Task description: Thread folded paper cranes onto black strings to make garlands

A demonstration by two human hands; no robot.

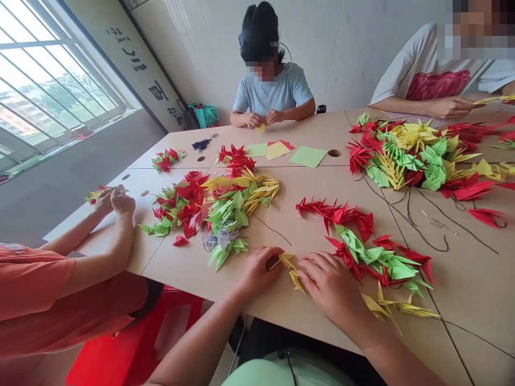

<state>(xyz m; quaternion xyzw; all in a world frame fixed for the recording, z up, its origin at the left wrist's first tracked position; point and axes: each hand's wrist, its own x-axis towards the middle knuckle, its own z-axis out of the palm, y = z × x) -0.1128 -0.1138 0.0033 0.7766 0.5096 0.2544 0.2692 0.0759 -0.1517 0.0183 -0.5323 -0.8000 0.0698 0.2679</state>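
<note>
On the table before me lies a short row of yellow folded paper cranes (296, 280). My left hand (259, 272) is closed at its upper left end, thumb and forefinger pinching the tip of a crane. My right hand (330, 280) rests on the table to its right, fingers stretched out and close to the yellow paper. Beyond that hand lie green paper cranes (396, 265) in a string with red paper cranes (332, 210). More yellow cranes (388, 308) on a dark cord lie below my right wrist.
Left of centre is a heap of red, green and yellow cranes (231, 209); a bigger pile (410, 153) lies at the far right. Paper squares (309, 156) lie mid-table. People work across the table, and at the left a co-worker's hands (116, 201) hold folded paper.
</note>
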